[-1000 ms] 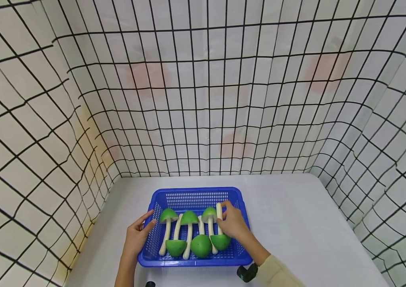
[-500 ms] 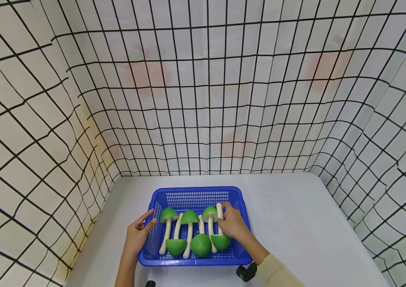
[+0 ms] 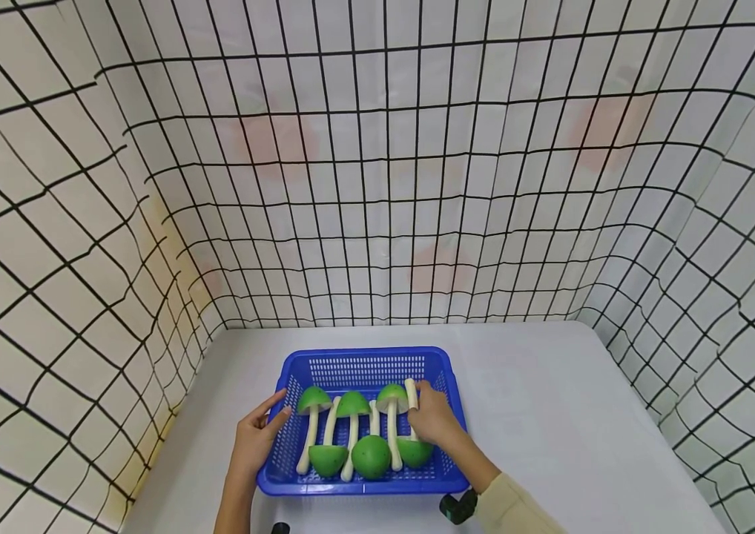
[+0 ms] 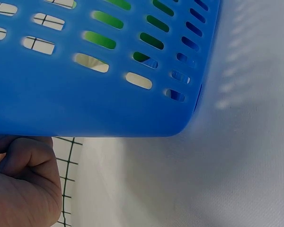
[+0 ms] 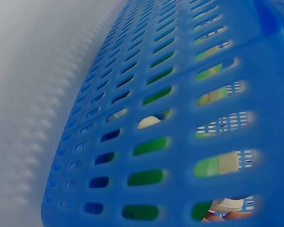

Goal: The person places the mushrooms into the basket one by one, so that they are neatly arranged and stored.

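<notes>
In the head view, a blue plastic basket (image 3: 364,488) holds several mushrooms with green caps and white stems, laid side by side with caps alternating far and near. My right hand (image 3: 436,417) reaches over the right side and pinches the white stem of the rightmost mushroom (image 3: 416,452), whose cap points toward me. My left hand (image 3: 256,439) grips the basket's left rim, thumb on the inner side. The left wrist view has this hand (image 4: 26,184) by the basket's rim (image 4: 85,106). Through the slots of the basket wall (image 5: 180,137) in the right wrist view, parts of fingers (image 5: 234,215) show.
The basket stands on a white table (image 3: 538,415). Walls of white sheeting with a black grid net (image 3: 384,185) rise at the back and both sides. A small dark object (image 3: 459,507) sits by the right wrist.
My right hand has shifted the rightmost mushroom slightly to the right, away from its neighbour. A near green cap in the middle has rolled a little left. My left hand stays in place.
</notes>
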`<action>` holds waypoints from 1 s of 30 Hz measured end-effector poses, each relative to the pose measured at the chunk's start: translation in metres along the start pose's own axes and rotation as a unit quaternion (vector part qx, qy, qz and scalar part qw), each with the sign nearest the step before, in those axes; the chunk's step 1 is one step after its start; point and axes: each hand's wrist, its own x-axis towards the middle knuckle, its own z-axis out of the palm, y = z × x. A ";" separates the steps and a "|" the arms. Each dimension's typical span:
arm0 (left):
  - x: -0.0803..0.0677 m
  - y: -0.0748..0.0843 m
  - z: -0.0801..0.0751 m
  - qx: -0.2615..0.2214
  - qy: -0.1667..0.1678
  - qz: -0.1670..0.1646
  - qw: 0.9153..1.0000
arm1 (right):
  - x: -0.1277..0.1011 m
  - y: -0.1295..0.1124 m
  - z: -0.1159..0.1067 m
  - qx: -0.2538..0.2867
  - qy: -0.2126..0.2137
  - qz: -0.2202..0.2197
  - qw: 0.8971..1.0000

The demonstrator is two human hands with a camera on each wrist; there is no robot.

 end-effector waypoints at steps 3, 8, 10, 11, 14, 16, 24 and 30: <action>0.001 -0.001 0.001 0.002 0.001 0.000 1.000 | 0.001 0.000 0.000 -0.013 0.005 -0.001 1.000; 0.000 -0.002 0.002 0.002 -0.001 -0.001 1.000 | 0.000 0.002 0.000 -0.024 0.007 -0.009 1.000; -0.001 -0.002 0.002 -0.002 -0.001 -0.002 1.000 | -0.001 0.002 0.000 -0.036 0.010 -0.017 0.999; -0.001 -0.002 0.002 -0.004 0.000 -0.002 1.000 | -0.002 0.002 0.000 -0.043 0.012 -0.022 0.999; 0.000 -0.002 0.002 -0.003 0.002 0.001 1.000 | -0.005 0.002 -0.002 -0.057 0.015 -0.030 0.998; 0.000 -0.002 0.002 -0.003 0.003 0.001 1.000 | -0.007 0.000 -0.003 -0.063 0.011 -0.030 0.998; 0.000 -0.001 0.003 0.001 -0.005 0.002 1.000 | -0.023 -0.009 -0.020 -0.022 0.006 -0.058 0.998; -0.001 0.001 0.001 0.030 0.002 0.007 1.000 | -0.021 0.004 -0.035 0.039 0.028 -0.097 0.994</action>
